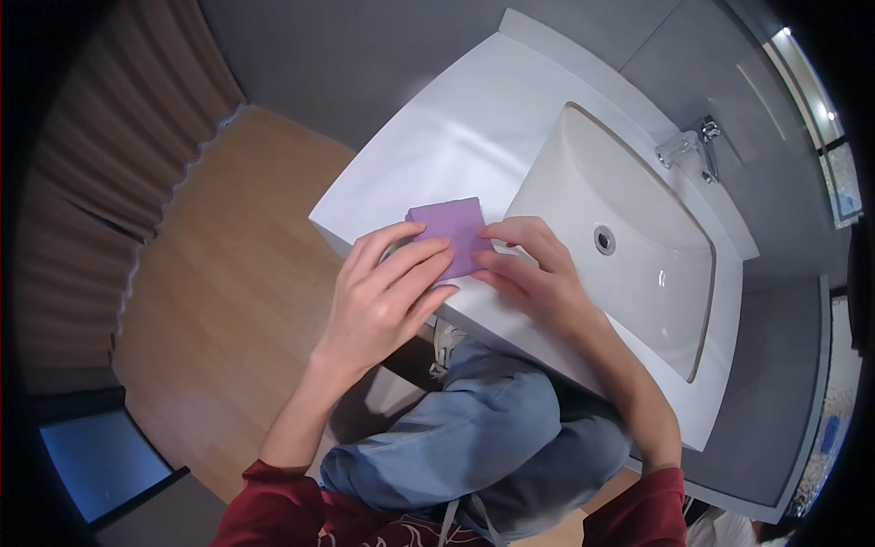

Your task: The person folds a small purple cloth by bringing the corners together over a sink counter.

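A small purple cloth (448,221), folded into a neat square pad, lies at the front edge of the white washbasin counter (415,164), left of the basin. My left hand (378,292) grips it from the left, its bent fingertips pressing on the top and the thumb lower, by the counter edge. From the right, my right hand (538,273) pinches the cloth's right side between fingers and thumb. The cloth's underside and part of its lower edge are hidden.
Right of the cloth is the sunken white basin (629,292) with a round metal drain (604,240). A chrome tap (697,146) stands behind it. My bent knees (456,428) are below the counter. A brown curtain (118,137) hangs at far left over wooden flooring (237,246).
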Demonstrator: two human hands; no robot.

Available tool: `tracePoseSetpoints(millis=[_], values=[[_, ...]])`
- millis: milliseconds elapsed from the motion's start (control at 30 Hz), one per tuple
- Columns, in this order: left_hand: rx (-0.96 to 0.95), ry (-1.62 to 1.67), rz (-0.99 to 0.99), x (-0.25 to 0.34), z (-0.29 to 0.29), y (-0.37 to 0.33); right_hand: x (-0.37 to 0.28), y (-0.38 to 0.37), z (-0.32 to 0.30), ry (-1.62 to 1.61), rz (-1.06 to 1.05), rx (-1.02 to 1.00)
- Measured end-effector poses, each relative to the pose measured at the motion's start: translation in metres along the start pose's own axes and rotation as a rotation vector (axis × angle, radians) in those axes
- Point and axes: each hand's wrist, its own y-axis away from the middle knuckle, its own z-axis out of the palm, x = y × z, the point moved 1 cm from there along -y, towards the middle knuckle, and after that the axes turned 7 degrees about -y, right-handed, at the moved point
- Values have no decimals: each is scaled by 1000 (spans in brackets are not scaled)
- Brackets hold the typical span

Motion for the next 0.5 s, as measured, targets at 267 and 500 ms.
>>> tracePoseSetpoints(millis=[267,500], values=[[46,-87,99,1,3,-5,2,3,6,9,-88,99],[31,-98,81,10,2,-10,0,6,7,-25,-30,119]])
